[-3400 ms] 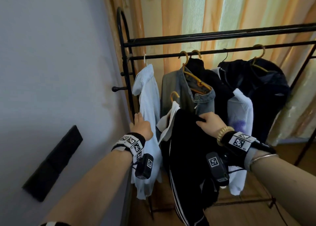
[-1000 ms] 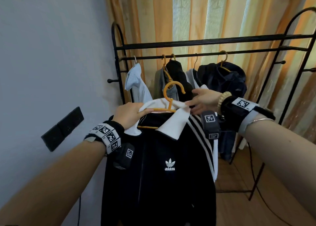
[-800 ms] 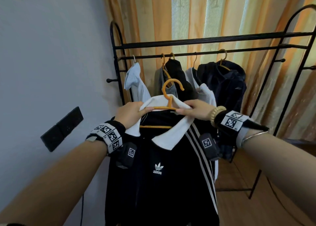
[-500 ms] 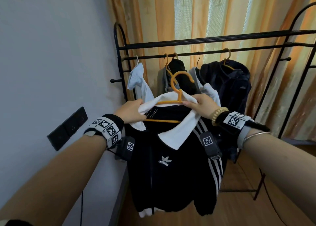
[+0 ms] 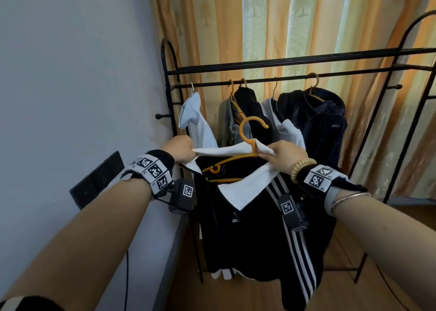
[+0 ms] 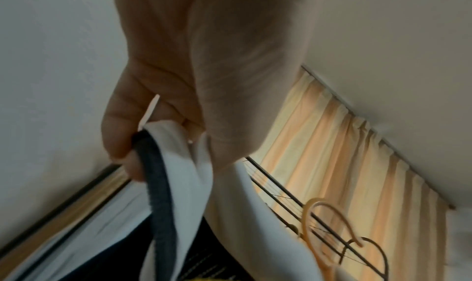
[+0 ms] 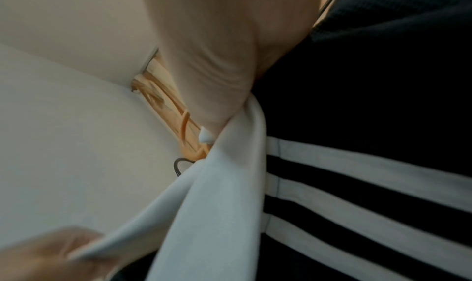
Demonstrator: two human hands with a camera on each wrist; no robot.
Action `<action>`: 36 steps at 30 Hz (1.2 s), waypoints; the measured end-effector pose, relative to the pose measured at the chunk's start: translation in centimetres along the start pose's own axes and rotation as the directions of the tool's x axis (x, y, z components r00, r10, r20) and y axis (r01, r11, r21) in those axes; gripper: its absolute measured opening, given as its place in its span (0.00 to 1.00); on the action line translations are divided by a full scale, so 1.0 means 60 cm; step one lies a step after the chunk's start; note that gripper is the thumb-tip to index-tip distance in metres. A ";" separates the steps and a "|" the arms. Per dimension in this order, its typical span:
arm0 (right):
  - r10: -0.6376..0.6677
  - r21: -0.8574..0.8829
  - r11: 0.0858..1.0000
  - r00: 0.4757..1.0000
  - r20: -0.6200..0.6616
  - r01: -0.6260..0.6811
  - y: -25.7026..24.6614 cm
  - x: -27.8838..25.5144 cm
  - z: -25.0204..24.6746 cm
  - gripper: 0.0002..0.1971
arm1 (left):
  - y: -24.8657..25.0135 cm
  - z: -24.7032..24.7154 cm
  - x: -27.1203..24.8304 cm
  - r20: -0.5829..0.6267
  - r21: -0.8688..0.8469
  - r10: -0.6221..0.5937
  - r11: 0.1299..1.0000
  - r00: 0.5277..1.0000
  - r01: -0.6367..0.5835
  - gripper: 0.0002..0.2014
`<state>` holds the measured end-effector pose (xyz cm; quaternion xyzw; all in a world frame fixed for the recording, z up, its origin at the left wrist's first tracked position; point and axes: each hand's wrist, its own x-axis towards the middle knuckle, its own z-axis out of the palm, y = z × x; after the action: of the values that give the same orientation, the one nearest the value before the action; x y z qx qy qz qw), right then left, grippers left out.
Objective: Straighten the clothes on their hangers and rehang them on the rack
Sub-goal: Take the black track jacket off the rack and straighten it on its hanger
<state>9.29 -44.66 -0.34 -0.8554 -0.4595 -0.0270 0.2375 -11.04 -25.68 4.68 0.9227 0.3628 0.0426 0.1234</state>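
We hold the black jacket in front of the rack, below its rails. To the left of the orange hanger our left hand has its fingers curled round the white collar, pinching the fold. The hanger's hook stands free between our hands, not on any rail. To its right our right hand pinches the collar's other end against the hanger's arm. Behind the jacket, the other clothes hang on the rack.

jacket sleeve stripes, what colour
White stripes on the black jacket, clearest in the right wrist view.
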 end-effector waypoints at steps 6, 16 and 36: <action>0.085 0.042 0.995 0.996 0.016 -0.086 0.010 0.003 0.006 0.13 | 0.091 -0.018 -0.024 0.052 -0.138 0.241 0.963 0.969 -0.232 0.16; -0.102 0.486 0.862 0.989 -0.110 0.143 0.024 -0.011 -0.025 0.24 | 0.027 0.001 0.001 0.019 -0.071 0.209 0.976 0.978 -0.207 0.14; 0.293 0.671 0.624 0.916 0.275 -0.401 0.117 -0.017 -0.020 0.16 | -0.003 0.032 0.004 -0.474 -0.046 0.118 0.986 0.873 -0.158 0.19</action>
<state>14.52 -49.24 -2.24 -0.7668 -0.2747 0.2596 0.5189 -10.65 -25.79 2.79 0.9024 0.3129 0.2885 0.0667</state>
